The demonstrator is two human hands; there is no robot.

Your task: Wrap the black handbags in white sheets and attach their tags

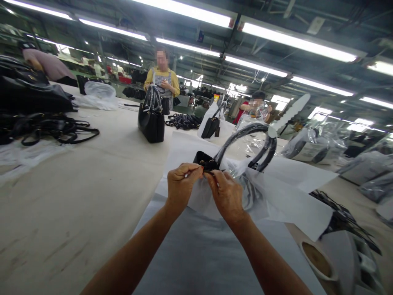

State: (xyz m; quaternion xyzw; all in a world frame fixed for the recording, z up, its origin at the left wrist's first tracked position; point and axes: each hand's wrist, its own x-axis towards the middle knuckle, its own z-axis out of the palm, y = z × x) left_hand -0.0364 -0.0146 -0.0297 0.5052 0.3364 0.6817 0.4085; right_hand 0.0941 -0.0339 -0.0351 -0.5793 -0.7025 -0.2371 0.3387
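Note:
In the head view, a black handbag (202, 157) stands in front of me, partly covered by clear plastic and white paper (181, 157). Its looped handles (242, 133) rise to the right, wrapped in clear film, and a white serrated strip (290, 114) sticks up from them. My left hand (181, 184) is closed in a pinch at the near edge of the bag. Close beside it, my right hand (227, 194) pinches too, the fingertips of both nearly meeting. A thin dark piece shows between them, too small to name.
Another black handbag (152, 123) stands farther back on the table (123, 176). Black straps (61, 127) lie at left, more (340, 215) at right. A large roll (319, 258) sits at lower right. Plastic-wrapped bags (316, 143) line the right side. A person in an apron (162, 82) stands opposite.

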